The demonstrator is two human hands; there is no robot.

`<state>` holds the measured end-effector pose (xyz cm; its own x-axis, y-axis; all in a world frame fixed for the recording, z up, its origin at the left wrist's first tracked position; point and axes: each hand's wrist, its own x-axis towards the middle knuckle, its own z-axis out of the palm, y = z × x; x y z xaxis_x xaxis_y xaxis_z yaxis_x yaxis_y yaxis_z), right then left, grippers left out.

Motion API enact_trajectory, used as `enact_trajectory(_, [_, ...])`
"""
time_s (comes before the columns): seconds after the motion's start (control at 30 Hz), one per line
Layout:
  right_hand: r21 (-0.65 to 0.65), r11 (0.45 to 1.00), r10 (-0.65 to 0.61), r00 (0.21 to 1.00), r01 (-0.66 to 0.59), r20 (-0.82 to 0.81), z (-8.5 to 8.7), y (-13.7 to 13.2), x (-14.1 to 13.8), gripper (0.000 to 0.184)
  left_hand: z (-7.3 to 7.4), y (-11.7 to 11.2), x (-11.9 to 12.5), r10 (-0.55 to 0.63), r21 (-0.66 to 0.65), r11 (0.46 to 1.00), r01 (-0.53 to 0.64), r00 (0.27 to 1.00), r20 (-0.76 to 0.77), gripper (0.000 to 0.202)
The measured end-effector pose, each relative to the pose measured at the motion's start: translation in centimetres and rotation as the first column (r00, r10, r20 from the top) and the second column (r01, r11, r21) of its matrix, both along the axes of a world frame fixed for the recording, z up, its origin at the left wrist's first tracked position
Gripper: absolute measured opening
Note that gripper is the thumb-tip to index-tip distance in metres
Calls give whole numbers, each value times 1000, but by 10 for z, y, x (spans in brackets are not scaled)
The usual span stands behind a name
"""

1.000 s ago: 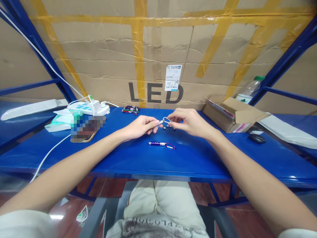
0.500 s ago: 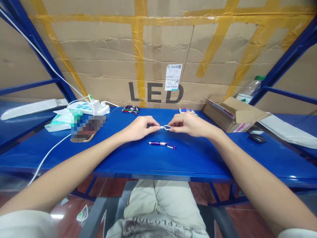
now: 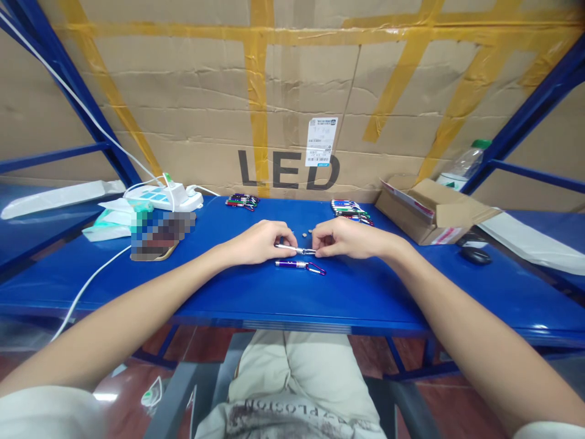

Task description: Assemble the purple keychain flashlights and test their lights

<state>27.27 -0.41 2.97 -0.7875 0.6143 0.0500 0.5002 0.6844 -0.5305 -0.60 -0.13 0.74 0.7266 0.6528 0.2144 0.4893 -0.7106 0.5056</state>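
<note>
Between my hands is a silver keychain penlight (image 3: 299, 250) with a carabiner clip, lying low over the table. My left hand (image 3: 260, 242) pinches its barrel, while the fingertips of my right hand (image 3: 338, 238) close on the clip end. Just in front of it a purple-blue keychain penlight (image 3: 292, 264) lies on the blue table (image 3: 283, 299), clip to the right. Beyond the silver one, beside my right fingers, are small round pieces that look like button cells (image 3: 304, 235).
At the back lie a left bunch of penlights (image 3: 242, 201) and a right bunch (image 3: 350, 208). An open cardboard box (image 3: 434, 210), a black mouse (image 3: 474, 254) and a bottle (image 3: 466, 161) stand right. A power strip (image 3: 162, 197) and a phone (image 3: 167, 251) sit left.
Both hands have come down and nearer to me with the silver penlight, now just behind the purple-blue one. The small round pieces and more of the right bunch have come into sight.
</note>
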Motion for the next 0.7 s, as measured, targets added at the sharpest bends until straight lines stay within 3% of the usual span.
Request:
enact_trajectory(0.33, [-75,996,57,998,-55,25,-5,2,0,28,0,0,0,-19,-142,990,19,1000,5,33])
enact_trajectory(0.7, [-96,995,43,998,-39,36,-2,-2,-1,30,0,0,-1,-24,-178,984,24,1000,-2,30])
